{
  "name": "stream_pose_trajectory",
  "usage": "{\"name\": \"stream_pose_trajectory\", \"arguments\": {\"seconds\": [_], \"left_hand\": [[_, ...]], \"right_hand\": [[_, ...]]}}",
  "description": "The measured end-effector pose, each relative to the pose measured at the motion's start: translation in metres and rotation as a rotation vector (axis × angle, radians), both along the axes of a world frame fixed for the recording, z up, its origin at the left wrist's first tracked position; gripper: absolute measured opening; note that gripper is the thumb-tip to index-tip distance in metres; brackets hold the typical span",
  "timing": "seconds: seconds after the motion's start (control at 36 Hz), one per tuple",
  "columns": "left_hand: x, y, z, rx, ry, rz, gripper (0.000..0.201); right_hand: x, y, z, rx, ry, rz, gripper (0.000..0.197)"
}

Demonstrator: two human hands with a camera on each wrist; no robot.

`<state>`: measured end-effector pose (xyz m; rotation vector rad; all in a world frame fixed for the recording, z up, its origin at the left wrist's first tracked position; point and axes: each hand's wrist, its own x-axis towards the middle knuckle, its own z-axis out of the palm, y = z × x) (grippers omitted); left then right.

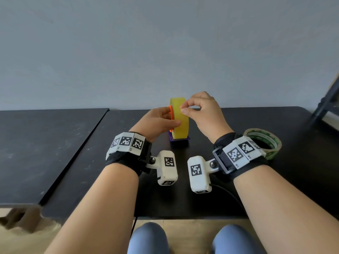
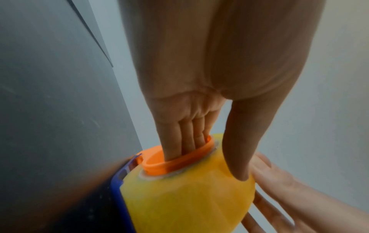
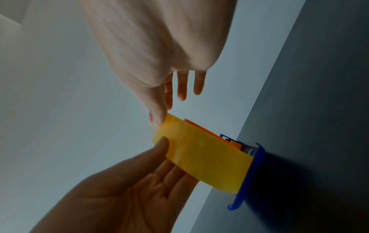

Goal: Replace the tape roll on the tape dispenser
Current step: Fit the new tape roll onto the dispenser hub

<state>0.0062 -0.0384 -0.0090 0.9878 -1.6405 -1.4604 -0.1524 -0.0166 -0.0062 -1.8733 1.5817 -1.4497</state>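
Forearms [image 1: 102,198]: both reach out over the black bench [image 1: 73,153], each strapped with a black band carrying white marker blocks.
Left grip: the left hand [image 1: 157,123] holds the yellow translucent tape roll [image 1: 180,125], fingers pushed into the orange plastic hub [image 1: 170,109] and thumb pressed on the roll's outer band.
Right grip: the right hand [image 1: 205,114] is narrowed to a thumb-and-forefinger pinch at the roll's upper edge, the other fingers standing clear.
Roll's place: upright on the hub, seated in the blue plastic dispenser frame [image 1: 178,140], which stands on the bench.
Other roll: a thin clear tape roll on a green-printed core [image 1: 264,143] lies flat just behind the right wrist.
Step in hand: probably finding and lifting the tape's free end. Whether any has come up cannot be told.
Next move: peel the end away while the left hand steadies the hub, then lead it toward the cutter, which is not visible.
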Motion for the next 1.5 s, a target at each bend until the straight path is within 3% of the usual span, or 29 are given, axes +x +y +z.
{"name": "stream_pose_trajectory", "arguments": {"seconds": [0.36, 0.56, 0.67, 0.83, 1.0, 1.19, 1.36, 1.5], "left_hand": [[0.012, 0.016, -0.004, -0.03, -0.007, -0.037, 0.039], [0.007, 0.023, -0.006, -0.093, -0.092, -0.02, 0.032], [0.005, 0.024, -0.008, -0.098, -0.104, -0.014, 0.034], [0.006, 0.023, -0.013, -0.089, -0.138, -0.011, 0.038], [0.007, 0.023, -0.014, -0.064, -0.095, 0.022, 0.048], [0.01, 0.023, -0.013, -0.056, -0.126, 0.008, 0.056], [0.01, 0.024, -0.012, -0.072, -0.144, 0.004, 0.05], [0.01, 0.027, -0.011, -0.114, -0.194, -0.005, 0.043]], "right_hand": [[0.014, 0.02, 0.008, 0.003, 0.088, 0.024, 0.009], [0.013, 0.017, 0.011, 0.031, -0.173, -0.078, 0.01], [0.012, 0.02, 0.013, 0.039, -0.301, -0.032, 0.007], [0.01, 0.026, 0.008, 0.04, -0.353, -0.007, 0.009], [0.009, 0.036, 0.011, 0.1, -0.291, 0.054, 0.022], [0.006, 0.046, 0.013, 0.162, -0.398, 0.102, 0.03], [0.006, 0.046, 0.007, 0.128, -0.183, 0.061, 0.022], [0.006, 0.044, 0.004, 0.041, -0.046, -0.017, 0.003]]}}
